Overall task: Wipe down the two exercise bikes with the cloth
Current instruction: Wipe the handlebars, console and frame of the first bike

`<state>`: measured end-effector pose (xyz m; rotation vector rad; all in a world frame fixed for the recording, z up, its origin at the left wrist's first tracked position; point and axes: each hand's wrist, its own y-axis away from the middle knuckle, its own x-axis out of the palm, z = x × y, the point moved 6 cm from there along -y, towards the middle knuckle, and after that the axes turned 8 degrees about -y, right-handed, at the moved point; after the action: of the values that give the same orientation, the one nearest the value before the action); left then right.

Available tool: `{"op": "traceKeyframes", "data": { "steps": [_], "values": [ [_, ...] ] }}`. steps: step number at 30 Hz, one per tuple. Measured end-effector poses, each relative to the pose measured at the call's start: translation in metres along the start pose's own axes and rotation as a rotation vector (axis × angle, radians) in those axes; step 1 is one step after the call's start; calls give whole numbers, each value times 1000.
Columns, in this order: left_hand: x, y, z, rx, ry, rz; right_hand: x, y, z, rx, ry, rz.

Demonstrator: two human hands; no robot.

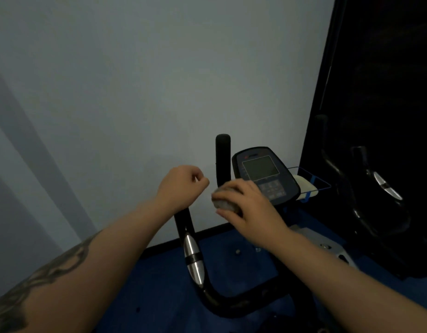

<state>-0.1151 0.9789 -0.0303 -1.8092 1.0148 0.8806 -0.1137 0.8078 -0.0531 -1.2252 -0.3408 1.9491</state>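
Two hands are hovering over the nearer exercise bike (231,301): the right hand (248,207) is clutching the balled grey cloth (225,200) just beside the console (265,174), touching the handlebar's upright grip (222,159). The left hand (181,186) is curling into a loose fist around nothing. Another bike (375,188) is standing at right in shadow.

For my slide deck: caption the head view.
Right hand wipes a balled cloth by the bike console; left hand grips the handlebar.

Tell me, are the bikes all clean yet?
Not yet. No finished part shows. The right hand holds the bunched cloth by the near bike's console; the left hand is curled above the handlebar. The second bike, in the dark on the right, is not being touched.
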Motion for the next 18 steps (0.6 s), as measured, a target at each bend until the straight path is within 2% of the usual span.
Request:
{"op": "traceKeyframes", "data": {
  "steps": [3, 7, 11, 12, 16, 18],
  "values": [
    [8, -5, -2, 19, -25, 127, -15, -33, -2, -24, 52, -45],
    [8, -4, 5, -48, -117, 45, 6, -21, 3, -23, 116, -16],
    [11, -4, 6, -58, -91, 48, -1, 5, -9, 18, -49, 45],
    [10, -4, 5, -62, -96, 36, -8, -2, -11, 39, -61, 24],
    [2, 4, 1, -55, -182, -113, -18, -34, -14, 215, -218, -281],
    [-2, 7, 2, -73, -124, -177, -3, -18, -16, 305, -260, -282]
  ]
}}
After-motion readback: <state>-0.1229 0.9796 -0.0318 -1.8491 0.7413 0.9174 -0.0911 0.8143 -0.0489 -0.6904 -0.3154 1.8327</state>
